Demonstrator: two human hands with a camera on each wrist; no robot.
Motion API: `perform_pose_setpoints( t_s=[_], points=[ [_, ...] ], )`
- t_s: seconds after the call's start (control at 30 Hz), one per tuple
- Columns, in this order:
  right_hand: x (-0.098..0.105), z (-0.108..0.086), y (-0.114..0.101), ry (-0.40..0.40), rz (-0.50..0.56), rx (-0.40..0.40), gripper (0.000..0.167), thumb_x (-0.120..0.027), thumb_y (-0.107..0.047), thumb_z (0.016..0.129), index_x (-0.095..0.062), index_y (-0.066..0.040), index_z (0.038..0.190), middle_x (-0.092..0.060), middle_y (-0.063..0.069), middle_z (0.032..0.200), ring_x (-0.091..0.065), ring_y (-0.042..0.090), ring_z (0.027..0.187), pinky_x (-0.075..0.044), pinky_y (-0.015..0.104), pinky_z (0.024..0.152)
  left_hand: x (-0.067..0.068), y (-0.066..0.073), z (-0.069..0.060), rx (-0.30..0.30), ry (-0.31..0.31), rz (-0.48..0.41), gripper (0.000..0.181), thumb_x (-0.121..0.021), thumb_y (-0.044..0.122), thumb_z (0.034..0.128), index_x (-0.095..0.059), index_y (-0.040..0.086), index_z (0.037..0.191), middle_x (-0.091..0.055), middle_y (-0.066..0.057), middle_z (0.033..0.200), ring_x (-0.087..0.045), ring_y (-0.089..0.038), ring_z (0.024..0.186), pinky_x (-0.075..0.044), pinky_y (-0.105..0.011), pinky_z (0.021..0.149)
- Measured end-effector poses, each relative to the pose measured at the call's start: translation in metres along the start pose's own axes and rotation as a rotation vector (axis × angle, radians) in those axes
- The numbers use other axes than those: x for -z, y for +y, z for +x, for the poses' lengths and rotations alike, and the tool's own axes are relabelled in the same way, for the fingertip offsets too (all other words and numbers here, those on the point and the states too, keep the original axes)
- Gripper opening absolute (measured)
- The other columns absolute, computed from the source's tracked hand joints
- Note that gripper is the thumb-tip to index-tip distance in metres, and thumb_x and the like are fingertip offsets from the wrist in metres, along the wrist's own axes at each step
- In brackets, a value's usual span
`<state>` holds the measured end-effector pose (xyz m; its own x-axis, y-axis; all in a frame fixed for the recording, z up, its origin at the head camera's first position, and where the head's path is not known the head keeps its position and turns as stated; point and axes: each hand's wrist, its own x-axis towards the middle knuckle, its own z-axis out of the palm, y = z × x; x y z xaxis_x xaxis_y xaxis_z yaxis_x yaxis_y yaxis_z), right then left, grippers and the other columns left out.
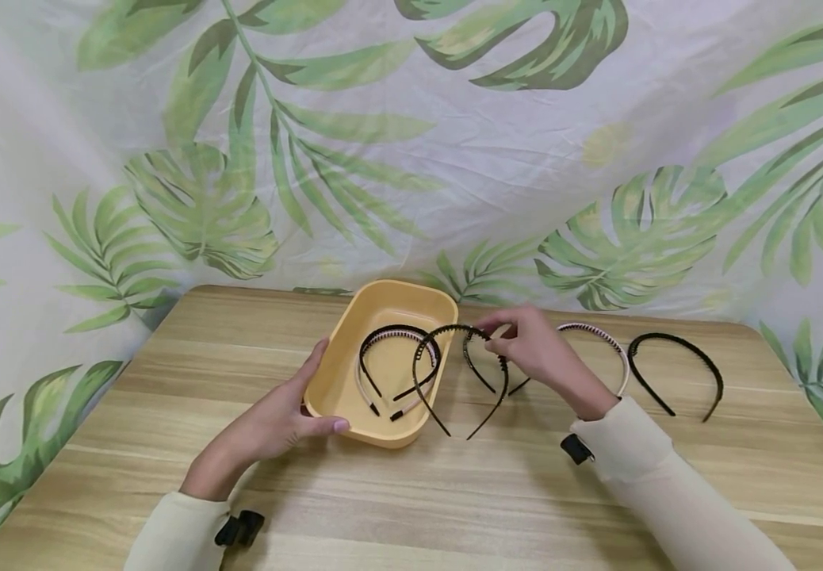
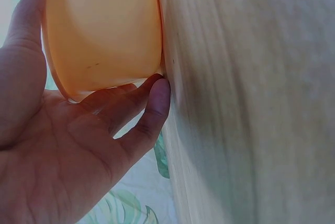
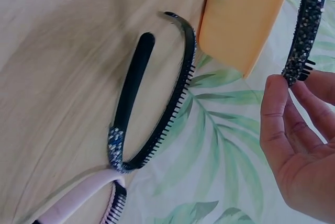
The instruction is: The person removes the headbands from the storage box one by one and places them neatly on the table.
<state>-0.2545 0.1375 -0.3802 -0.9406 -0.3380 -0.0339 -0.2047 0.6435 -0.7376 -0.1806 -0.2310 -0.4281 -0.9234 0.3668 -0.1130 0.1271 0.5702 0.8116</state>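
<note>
Hands, head view: the left hand point(image 1: 276, 424) grips the yellow tray point(image 1: 383, 300) at its left side, thumb on the near rim; the right hand point(image 1: 526, 345) pinches the sparkling headband point(image 1: 454, 327) near its upper curve.
Held band, head view: it leans over the right rim of the tray, both ends downward; whether it touches the rim, I cannot tell.
Progress, head view: the work seems to be about midway. Inside the tray lie two pieces, a black headband point(image 1: 400, 327) and a pink headband point(image 1: 359, 388), partly overlapping. On the wooden table point(image 1: 454, 507) remain three: a dark band point(image 1: 474, 369) partly behind the right hand, a pale pink band point(image 1: 611, 341), and a plain black band point(image 1: 675, 339) farthest right.
Tray, left wrist view: the left thumb lies along its rim, other fingers are bent beneath and around the wall; no headband is visible here.
Bands, right wrist view: the fingertips hold the sparkling headband, which is black, crusted with small shiny stones, and has short comb teeth. On the table, the dark band shows similar stones and a toothed inner edge; the pale pink band meets it.
</note>
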Motion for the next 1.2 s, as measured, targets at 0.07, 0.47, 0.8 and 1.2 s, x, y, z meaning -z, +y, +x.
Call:
perform_pose_setpoints(
  t_s=[0.07,0.47,0.8,1.2],
  points=[
    [0.002,-0.003,0.002,0.005,-0.010,-0.003,0.031,-0.070,-0.005,0.096,-0.076,-0.007,0.126,-0.073,0.016,0.127,-0.070,0.026,0.097,-0.054,0.032,0.073,0.000,0.000,0.000,-0.003,0.004,0.006,0.127,-0.085,0.036,0.0883,0.011,0.014,0.168,-0.024,-0.033,0.168,-0.058,-0.032,0.131,-0.041,-0.050,0.112],
    [0.010,-0.024,0.015,0.023,-0.057,-0.014,0.030,-0.072,-0.006,0.096,-0.077,-0.009,0.125,-0.075,0.014,0.123,-0.070,0.023,0.094,-0.054,0.031,0.072,0.000,0.001,0.001,0.000,0.007,0.018,0.127,-0.085,0.038,0.0882,0.011,0.015,0.169,-0.024,-0.032,0.169,-0.056,-0.033,0.134,-0.039,-0.054,0.114],
    [0.012,-0.038,0.028,0.026,-0.087,0.032,0.029,-0.074,-0.002,0.092,-0.077,-0.003,0.121,-0.077,0.015,0.115,-0.069,0.017,0.087,-0.052,0.028,0.069,0.000,0.000,0.000,0.009,0.009,0.017,0.128,-0.085,0.037,0.0879,0.011,0.015,0.169,-0.023,-0.033,0.169,-0.055,-0.034,0.135,-0.037,-0.056,0.116],
    [0.005,-0.047,0.042,-0.023,-0.066,-0.017,0.030,-0.076,-0.001,0.090,-0.076,-0.001,0.121,-0.076,0.012,0.098,-0.064,0.014,0.079,-0.050,0.025,0.062,0.000,0.001,-0.001,0.015,0.009,0.008,0.128,-0.086,0.037,0.0873,0.010,0.016,0.169,-0.026,-0.032,0.168,-0.057,-0.032,0.132,-0.037,-0.055,0.115]
  ],
)
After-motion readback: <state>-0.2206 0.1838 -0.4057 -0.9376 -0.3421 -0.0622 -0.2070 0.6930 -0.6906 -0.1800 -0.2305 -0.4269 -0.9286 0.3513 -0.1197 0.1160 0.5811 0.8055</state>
